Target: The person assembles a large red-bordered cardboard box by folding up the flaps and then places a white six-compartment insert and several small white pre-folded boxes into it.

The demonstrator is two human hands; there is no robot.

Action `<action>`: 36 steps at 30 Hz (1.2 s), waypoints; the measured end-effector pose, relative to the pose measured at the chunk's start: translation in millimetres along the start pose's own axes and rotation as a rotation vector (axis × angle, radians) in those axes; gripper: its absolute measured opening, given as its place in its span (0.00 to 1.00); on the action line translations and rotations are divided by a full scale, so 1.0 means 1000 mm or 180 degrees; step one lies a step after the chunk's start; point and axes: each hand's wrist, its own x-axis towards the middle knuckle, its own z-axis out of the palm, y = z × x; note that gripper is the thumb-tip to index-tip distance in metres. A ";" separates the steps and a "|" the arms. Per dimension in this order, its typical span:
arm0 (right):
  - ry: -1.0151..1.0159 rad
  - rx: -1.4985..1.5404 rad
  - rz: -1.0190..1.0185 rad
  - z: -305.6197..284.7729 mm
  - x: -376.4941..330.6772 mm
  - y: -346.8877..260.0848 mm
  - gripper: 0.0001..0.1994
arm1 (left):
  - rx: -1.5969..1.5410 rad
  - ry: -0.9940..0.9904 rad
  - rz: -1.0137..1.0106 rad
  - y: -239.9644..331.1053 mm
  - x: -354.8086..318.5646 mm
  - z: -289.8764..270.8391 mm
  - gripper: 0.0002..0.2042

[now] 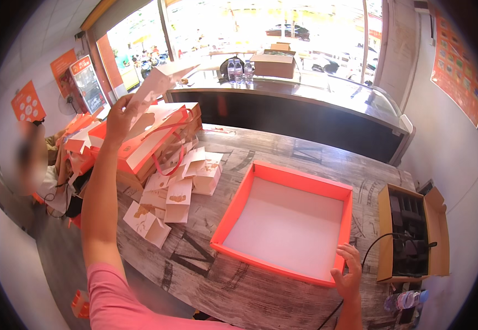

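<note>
Left hand (120, 118): raised, pinching flat white card (153, 88), its top washed out by window glare. Right hand (349, 272): fingers spread on orange tray (233, 212) corner, near tabletop (283, 146) edge.

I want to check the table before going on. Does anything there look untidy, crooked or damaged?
Nothing looks damaged or spilled. The small flat white cardboard boxes lie in a loose, uneven heap on the grey wooden table. The left hand holds one white cardboard piece raised; the right hand rests on the empty orange box tray.
</note>
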 end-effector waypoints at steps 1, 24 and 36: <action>0.0007 0.0002 0.0001 -0.001 -0.001 -0.001 0.34 | -0.0151 -0.0015 0.0088 0.024 -0.005 0.001 0.17; 0.1001 0.2248 0.1348 -0.001 -0.012 0.033 0.32 | 0.0038 -0.2142 0.2211 0.104 -0.199 0.162 0.19; 0.0058 -0.0366 0.0197 -0.002 0.002 -0.003 0.31 | -0.0518 -0.1953 0.0687 0.075 -0.243 0.171 0.19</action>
